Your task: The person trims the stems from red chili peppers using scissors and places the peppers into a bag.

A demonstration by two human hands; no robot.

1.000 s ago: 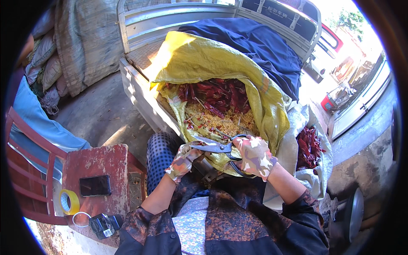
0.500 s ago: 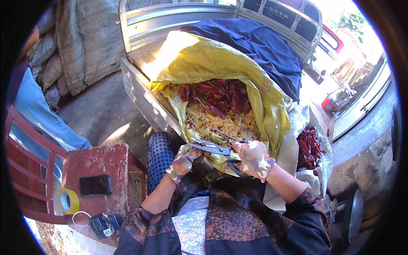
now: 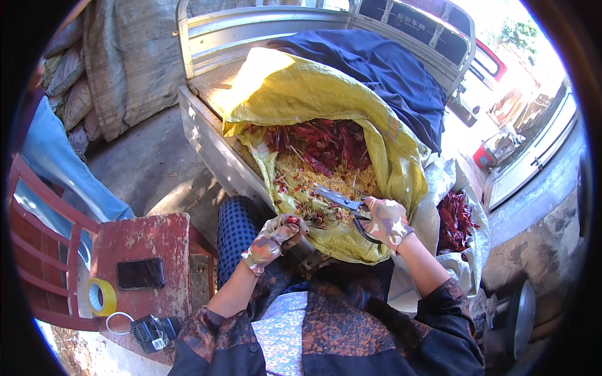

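Note:
A pair of scissors [image 3: 338,198] is gripped in my gloved right hand [image 3: 385,224], its blades pointing up and left over the yellow sack. My left hand [image 3: 273,240], in the same camouflage glove, is closed around a dried red chili [image 3: 292,220]; only its red end shows between the fingers. In front of both hands lies the open yellow woven sack [image 3: 404,169]. Dark red dried chilies [image 3: 326,141] fill its far part, and loose yellow seeds [image 3: 301,175] with red scraps and stems are spread nearer to me.
The sack rests on a metal cart bed [image 3: 210,147] beside dark blue cloth [image 3: 382,59]. At right, a whitish sack [image 3: 473,241] holds more chilies [image 3: 454,219]. To the left, a red chair [image 3: 172,238] carries a phone [image 3: 140,274], yellow tape [image 3: 101,297] and a small black device [image 3: 152,332]. Someone's blue-clothed leg [image 3: 66,163] is beyond.
My right hand has moved right and the scissors have swung away from my left hand, out over the seeds. A red chili end now shows in my left hand, which has shifted little.

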